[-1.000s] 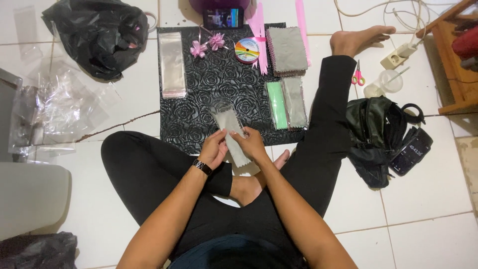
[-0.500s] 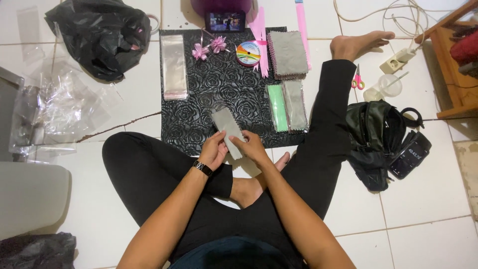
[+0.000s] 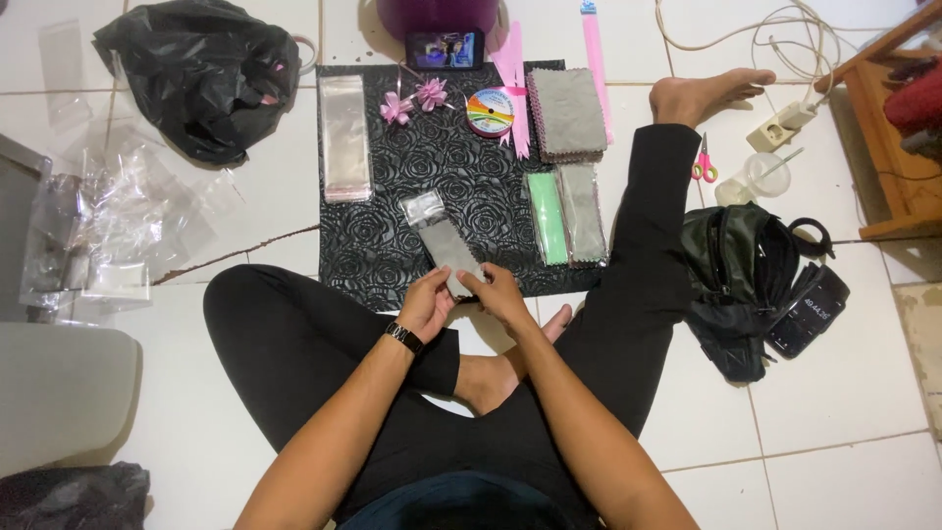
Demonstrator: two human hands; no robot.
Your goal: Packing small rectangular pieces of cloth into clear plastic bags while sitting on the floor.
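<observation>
Seated worker, viewed from above. The left hand (image 3: 427, 302) and the right hand (image 3: 497, 292) meet at the near end of a clear sleeve (image 3: 442, 238) that holds a grey cloth; each hand pinches that end between thumb and fingertips, so the sleeve is supported from both sides while its far end rests on the black mat (image 3: 392, 167). The sleeve lies slanted, running up and to the left away from the hands, its far end bare of cloth and crinkled. Whether the near end is open or sealed cannot be told, since the fingers cover it.

Supplies lie beyond the hands, on the mat. Ahead and to the left of the left hand lies a stack of empty sleeves (image 3: 345, 137). Just right of the right hand lie a green packet (image 3: 546, 218) and a filled grey packet (image 3: 583, 214), touching side by side. Farther ahead on that side sits a pile of grey cloths (image 3: 567, 114), and beside it a ribbon roll (image 3: 490, 111) and two pink bows (image 3: 413, 101). Small scissors (image 3: 704, 162) lie off the mat, well to the right. A black plastic bag (image 3: 201, 74) and loose clear wrappers (image 3: 128, 216) lie well out to the left.
</observation>
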